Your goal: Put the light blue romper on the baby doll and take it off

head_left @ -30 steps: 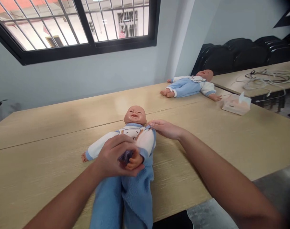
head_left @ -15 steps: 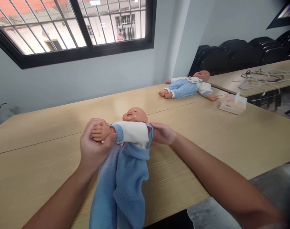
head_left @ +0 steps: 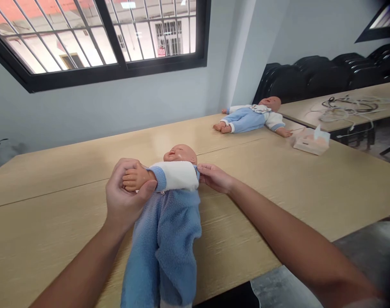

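Observation:
A baby doll (head_left: 181, 153) lies on the wooden table (head_left: 246, 188), its head away from me. It wears a white top with blue cuffs and fuzzy blue trousers (head_left: 177, 226). One doll arm (head_left: 137, 177) is drawn across its chest toward the left, and my left hand (head_left: 126, 192) is wrapped around that arm's hand. At the doll's other side, my right hand (head_left: 216, 176) pinches the blue edge of the clothing between thumb and fingers near the shoulder. The doll's far arm and most of its chest are hidden.
A second doll (head_left: 249, 116) in matching clothes lies on its back at the table's far end. Near it stands a tissue box (head_left: 311, 140). Coiled cables (head_left: 350, 107) lie on another table, with stacked black chairs (head_left: 313, 75) behind. A barred window (head_left: 118, 38) is in the wall.
My right hand has closed on the blue edge, which stood away from the doll's side before and now sits closer to it. The trousers look straighter. My left hand keeps its hold.

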The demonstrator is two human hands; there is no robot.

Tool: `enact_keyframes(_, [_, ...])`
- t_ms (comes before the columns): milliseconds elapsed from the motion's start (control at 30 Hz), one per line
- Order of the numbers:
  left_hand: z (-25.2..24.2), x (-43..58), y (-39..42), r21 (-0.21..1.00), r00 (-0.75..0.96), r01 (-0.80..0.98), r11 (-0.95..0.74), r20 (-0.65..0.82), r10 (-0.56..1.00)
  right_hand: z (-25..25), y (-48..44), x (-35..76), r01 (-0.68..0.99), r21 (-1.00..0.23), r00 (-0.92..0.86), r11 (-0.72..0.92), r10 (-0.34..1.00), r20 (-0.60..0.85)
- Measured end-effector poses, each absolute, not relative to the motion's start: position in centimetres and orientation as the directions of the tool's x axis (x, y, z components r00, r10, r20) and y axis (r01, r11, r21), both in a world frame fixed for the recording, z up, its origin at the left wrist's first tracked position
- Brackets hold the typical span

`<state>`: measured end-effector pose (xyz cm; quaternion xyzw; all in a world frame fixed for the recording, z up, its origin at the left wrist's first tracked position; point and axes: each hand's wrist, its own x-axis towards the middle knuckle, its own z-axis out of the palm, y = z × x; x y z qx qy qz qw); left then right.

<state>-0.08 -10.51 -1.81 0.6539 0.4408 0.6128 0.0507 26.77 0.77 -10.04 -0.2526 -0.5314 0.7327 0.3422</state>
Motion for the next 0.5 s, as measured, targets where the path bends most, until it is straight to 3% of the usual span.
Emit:
enact_keyframes(167, [-1.8, 0.1, -10.6, 0.621, -0.14, 0.509, -0.597, 0.743, 0.654, -9.9, 0.6, 26.5, -0.196, -0.962, -0.655, -0.188, 0.755, -0.015])
enact_keyframes(367, [-2.1, 0.3, -10.6, 0.609, -0.123, 0.52, -0.599, 0.747, 0.653, -10.6, 1.5, 26.1, -0.098, -0.992, -0.457, -0.084, 0.889, -0.03])
enact_keyframes(500, [-2.3, 0.7, -10.7, 0.646, -0.132, 0.511, -0.567, 0.71, 0.692, -10.3, 1.8, 27.0, -0.07, -0.993, -0.568, -0.096, 0.822, -0.04])
